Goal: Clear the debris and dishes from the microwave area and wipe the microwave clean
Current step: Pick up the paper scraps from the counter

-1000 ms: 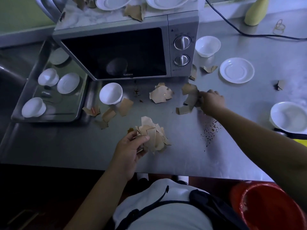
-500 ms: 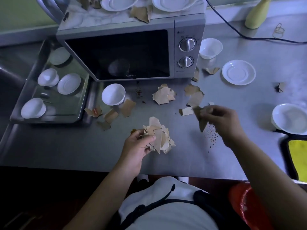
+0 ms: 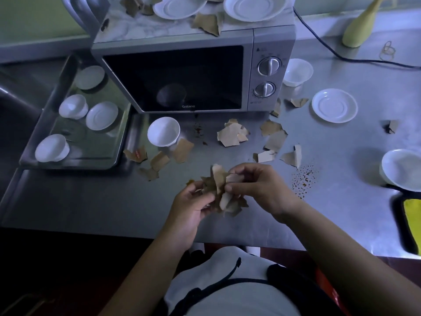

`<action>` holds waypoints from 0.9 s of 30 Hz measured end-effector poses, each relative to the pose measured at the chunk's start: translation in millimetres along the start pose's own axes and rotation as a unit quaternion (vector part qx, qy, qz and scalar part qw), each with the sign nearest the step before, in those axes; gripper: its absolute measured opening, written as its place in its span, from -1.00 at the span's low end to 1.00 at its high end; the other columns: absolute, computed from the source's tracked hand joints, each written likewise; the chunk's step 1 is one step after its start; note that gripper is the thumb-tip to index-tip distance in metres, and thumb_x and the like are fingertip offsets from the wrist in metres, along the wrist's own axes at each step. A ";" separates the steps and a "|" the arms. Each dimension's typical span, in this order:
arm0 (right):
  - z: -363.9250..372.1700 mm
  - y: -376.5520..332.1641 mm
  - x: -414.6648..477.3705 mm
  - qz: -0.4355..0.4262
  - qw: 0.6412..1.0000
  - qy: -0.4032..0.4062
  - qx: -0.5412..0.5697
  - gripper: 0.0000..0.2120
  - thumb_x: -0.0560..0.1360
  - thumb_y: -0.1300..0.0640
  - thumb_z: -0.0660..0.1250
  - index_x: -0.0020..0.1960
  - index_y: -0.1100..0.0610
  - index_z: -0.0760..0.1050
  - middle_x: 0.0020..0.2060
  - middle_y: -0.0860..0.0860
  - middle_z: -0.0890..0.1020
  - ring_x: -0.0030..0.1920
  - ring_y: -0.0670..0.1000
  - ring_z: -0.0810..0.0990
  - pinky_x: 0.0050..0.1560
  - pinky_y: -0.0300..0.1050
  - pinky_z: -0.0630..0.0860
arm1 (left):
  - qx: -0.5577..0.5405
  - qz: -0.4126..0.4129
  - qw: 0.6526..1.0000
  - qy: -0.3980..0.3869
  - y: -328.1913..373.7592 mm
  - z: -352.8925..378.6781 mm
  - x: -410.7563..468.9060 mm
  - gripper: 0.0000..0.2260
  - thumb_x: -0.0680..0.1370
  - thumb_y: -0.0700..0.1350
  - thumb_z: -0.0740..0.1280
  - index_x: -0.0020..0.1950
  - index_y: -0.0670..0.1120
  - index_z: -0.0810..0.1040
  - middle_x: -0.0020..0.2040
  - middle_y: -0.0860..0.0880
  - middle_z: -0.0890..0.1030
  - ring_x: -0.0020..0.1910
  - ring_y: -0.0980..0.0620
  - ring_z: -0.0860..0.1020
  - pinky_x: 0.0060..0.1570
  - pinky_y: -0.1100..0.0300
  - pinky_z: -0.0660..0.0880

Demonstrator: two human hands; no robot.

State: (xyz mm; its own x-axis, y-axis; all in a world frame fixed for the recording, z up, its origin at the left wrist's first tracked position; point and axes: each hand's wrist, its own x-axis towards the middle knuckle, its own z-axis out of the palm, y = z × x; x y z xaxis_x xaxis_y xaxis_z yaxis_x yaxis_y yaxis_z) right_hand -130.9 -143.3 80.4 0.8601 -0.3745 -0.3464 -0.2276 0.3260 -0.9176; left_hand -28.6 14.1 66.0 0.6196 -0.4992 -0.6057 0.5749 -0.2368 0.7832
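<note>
A silver microwave stands at the back of the steel counter, door closed, with white saucers and brown paper scraps on its top. My left hand grips a bunch of torn brown paper scraps above the counter's front. My right hand pinches a scrap against that bunch from the right. More loose scraps lie in front of the microwave, beside a white cup. Dark crumbs are scattered to the right of my hands.
A steel tray at the left holds white cups and saucers. A saucer, a cup and a bowl sit at the right. A black cord and a yellow bottle are at the back right. A yellow cloth lies at the right edge.
My right hand picked a scrap from the pile right of the microwave and carried it left to the bunch in my left hand. The left hand stayed in place.
</note>
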 end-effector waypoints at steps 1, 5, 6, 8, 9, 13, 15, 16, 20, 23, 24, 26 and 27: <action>2.6 0.0 0.5 -0.002 1.000 -0.001 -0.020 -0.86 0.45 0.41 0.45 -0.03 0.26 0.62 -0.23 0.12 0.68 -0.22 0.06 0.62 -0.23 -0.19 0.54 | -0.002 0.000 1.000 -0.002 0.4 -2.5 -0.7 -0.77 0.52 -0.29 0.41 0.18 -0.21 0.61 0.06 -0.24 0.69 0.04 -0.22 0.66 0.10 -0.05 0.58; 8.6 2.7 0.6 -0.010 0.996 0.010 -0.088 -0.86 0.51 0.35 0.42 0.04 0.21 0.66 -0.13 0.15 0.70 -0.19 0.05 0.64 -0.10 -0.09 0.60 | -0.008 0.006 1.000 -0.019 0.6 -12.2 -3.3 -0.76 0.46 -0.22 0.45 0.12 -0.13 0.66 0.06 -0.21 0.70 0.03 -0.18 0.68 0.00 0.03 0.59; 10.0 3.7 0.1 -0.015 0.995 0.016 -0.101 -0.85 0.50 0.35 0.42 0.04 0.20 0.66 -0.13 0.15 0.71 -0.19 0.06 0.65 -0.09 -0.07 0.61 | -0.014 0.005 1.000 -0.025 0.1 -14.1 -3.9 -0.76 0.45 -0.22 0.45 0.11 -0.11 0.67 0.06 -0.21 0.70 0.02 -0.17 0.68 -0.01 0.04 0.58; 12.5 5.6 -0.7 -0.028 0.991 0.023 -0.130 -0.85 0.49 0.34 0.44 0.01 0.17 0.68 -0.15 0.12 0.70 -0.20 0.06 0.65 -0.09 -0.05 0.62 | -0.021 0.002 0.999 -0.039 -1.1 -16.2 -4.6 -0.76 0.44 -0.20 0.45 0.10 -0.09 0.68 0.07 -0.21 0.69 0.02 -0.16 0.68 -0.04 0.06 0.58; 13.6 6.6 -1.3 -0.033 0.989 0.026 -0.140 -0.85 0.48 0.34 0.45 -0.01 0.15 0.68 -0.16 0.11 0.70 -0.20 0.05 0.64 -0.09 -0.04 0.62 | -0.025 0.001 0.999 -0.045 -1.9 -16.7 -4.6 -0.76 0.42 -0.19 0.46 0.09 -0.08 0.69 0.07 -0.21 0.69 0.00 -0.14 0.68 -0.07 0.07 0.59; 12.9 9.4 -3.3 -0.032 0.989 0.031 -0.140 -0.78 0.47 0.34 0.46 0.00 0.06 0.64 -0.22 0.14 0.65 -0.25 0.03 0.61 -0.12 0.07 0.62 | -0.050 -0.011 0.996 -0.069 -5.4 -17.6 -3.9 -0.75 0.41 -0.17 0.45 0.09 -0.08 0.69 0.08 -0.23 0.68 -0.02 -0.12 0.68 -0.12 0.06 0.61; 12.4 11.3 -5.8 -0.031 0.988 0.039 -0.149 -0.77 0.47 0.34 0.47 0.03 0.07 0.61 -0.21 0.19 0.63 -0.27 0.04 0.60 -0.12 0.06 0.62 | -0.051 -0.011 0.994 -0.094 -6.5 -16.7 -4.7 -0.71 0.41 -0.14 0.50 0.12 -0.08 0.68 0.09 -0.22 0.68 -0.01 -0.12 0.67 -0.09 0.05 0.61; 12.4 12.1 -7.2 -0.032 0.986 0.045 -0.155 -0.76 0.47 0.33 0.47 0.04 0.07 0.61 -0.20 0.20 0.62 -0.27 0.05 0.60 -0.13 0.04 0.62 | -0.046 -0.007 0.993 -0.106 -7.2 -16.3 -5.5 -0.68 0.39 -0.13 0.54 0.13 -0.08 0.67 0.09 -0.20 0.68 0.00 -0.12 0.67 -0.09 0.06 0.60; 16.2 12.4 -11.4 -0.033 0.985 0.069 -0.153 -0.76 0.46 0.36 0.46 0.06 0.12 0.59 -0.22 0.21 0.61 -0.30 -0.03 0.55 -0.17 0.01 0.58 | -0.006 0.002 0.995 -0.097 -8.9 -13.4 -6.0 -0.45 0.24 -0.13 0.60 0.21 -0.09 0.60 0.11 -0.18 0.69 0.07 -0.17 0.68 -0.03 0.05 0.58; 22.4 11.5 -13.4 -0.031 0.983 0.078 -0.162 -0.74 0.46 0.37 0.46 0.08 0.12 0.58 -0.22 0.19 0.60 -0.32 -0.06 0.54 -0.22 0.05 0.59 | 0.029 0.017 0.997 -0.076 -9.3 -9.4 -4.2 -0.49 0.20 -0.12 0.58 0.14 -0.05 0.63 0.06 -0.17 0.70 0.07 -0.19 0.67 0.00 0.02 0.55; 22.4 11.0 -13.5 -0.035 0.983 0.080 -0.162 -0.74 0.46 0.36 0.47 0.09 0.11 0.58 -0.23 0.16 0.60 -0.33 -0.08 0.54 -0.23 0.02 0.58 | 0.034 0.022 0.997 -0.072 -9.0 -7.8 -4.2 -0.53 0.20 -0.12 0.56 0.10 -0.04 0.65 0.05 -0.17 0.71 0.06 -0.18 0.67 0.00 0.01 0.55; 14.6 8.9 -11.3 -0.045 0.984 0.095 -0.145 -0.75 0.45 0.30 0.50 0.08 0.09 0.60 -0.25 0.06 0.63 -0.30 -0.10 0.56 -0.20 -0.11 0.57 | 0.034 0.026 0.997 -0.065 -7.2 -5.1 -5.0 -0.59 0.21 -0.14 0.54 0.05 -0.04 0.66 0.01 -0.17 0.71 0.00 -0.16 0.68 -0.05 0.02 0.55; 5.9 8.0 -8.7 -0.050 0.984 0.114 -0.127 -0.78 0.45 0.26 0.51 0.06 0.08 0.62 -0.27 0.01 0.64 -0.28 -0.12 0.58 -0.19 -0.20 0.56 | 0.033 0.026 0.997 -0.062 -6.0 -3.7 -5.4 -0.63 0.23 -0.16 0.53 0.03 -0.04 0.67 -0.02 -0.16 0.71 -0.05 -0.13 0.68 -0.08 0.03 0.56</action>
State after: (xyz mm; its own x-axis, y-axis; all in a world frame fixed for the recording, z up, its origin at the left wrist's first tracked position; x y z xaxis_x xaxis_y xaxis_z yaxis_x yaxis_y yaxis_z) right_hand -137.5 -132.4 77.3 0.7657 -0.5880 -0.2607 -0.2797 0.0606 -0.9582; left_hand -33.5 21.3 64.1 0.5747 -0.6107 -0.5448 0.5049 -0.2593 0.8233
